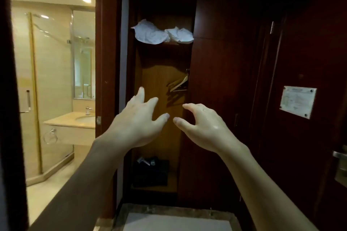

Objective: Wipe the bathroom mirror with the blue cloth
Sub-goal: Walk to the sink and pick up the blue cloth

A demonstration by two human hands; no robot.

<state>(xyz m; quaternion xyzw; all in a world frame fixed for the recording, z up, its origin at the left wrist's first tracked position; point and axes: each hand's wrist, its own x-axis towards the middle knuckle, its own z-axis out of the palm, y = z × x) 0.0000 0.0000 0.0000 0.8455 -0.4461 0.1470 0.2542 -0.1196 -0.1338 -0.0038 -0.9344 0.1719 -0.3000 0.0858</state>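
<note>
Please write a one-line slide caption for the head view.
Both empty hands, left and right, raised before an open wardrobe; bathroom mirror visible through doorway.

The bathroom mirror [83,54] is a tall, upright rectangular pane fixed flat to the pale tiled wall, seen through the open doorway well off to the left of the left hand [135,122] and higher than both hands, far beyond their reach. Its lower edge sits above the beige worktop [65,122] with its basin, and its glass reflects the lit shower glass and a metal rail. It is only partly visible, its right side cut off by the dark door frame, and no blue cloth shows anywhere.
</note>
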